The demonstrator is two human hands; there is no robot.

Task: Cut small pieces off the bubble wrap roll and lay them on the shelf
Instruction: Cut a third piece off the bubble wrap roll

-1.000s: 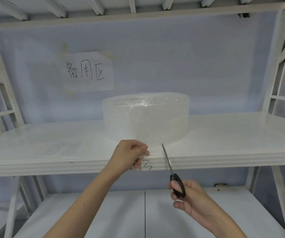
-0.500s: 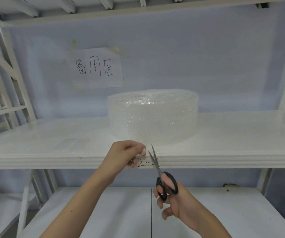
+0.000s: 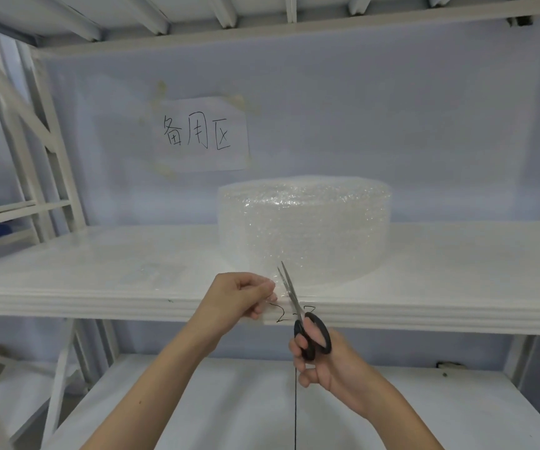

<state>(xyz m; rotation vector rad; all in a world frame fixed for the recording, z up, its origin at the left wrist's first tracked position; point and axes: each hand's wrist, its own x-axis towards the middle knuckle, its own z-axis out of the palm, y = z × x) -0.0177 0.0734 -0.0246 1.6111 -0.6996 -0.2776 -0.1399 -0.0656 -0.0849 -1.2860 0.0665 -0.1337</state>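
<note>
Here the roll (image 3: 304, 228) stands mid-shelf (image 3: 440, 274), near the front lip, with bare shelf on both sides. The left hand (image 3: 239, 297) pinches the loose wrap end at the lip; the right hand (image 3: 323, 365) grips the scissors (image 3: 297, 313). Since a second ago the blades have slid left beside the fingers and into the wrap. The clear wrap's edge is hard to trace

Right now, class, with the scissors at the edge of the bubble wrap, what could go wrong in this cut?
1. The left hand pinches the loose flap right beside the blades of the black-handled scissors gripped by the right hand; its fingertips could get nicked.
2. The clear, thin flap of the bubble wrap roll is hard to see against the white metal shelf, so the cut may wander.
</note>
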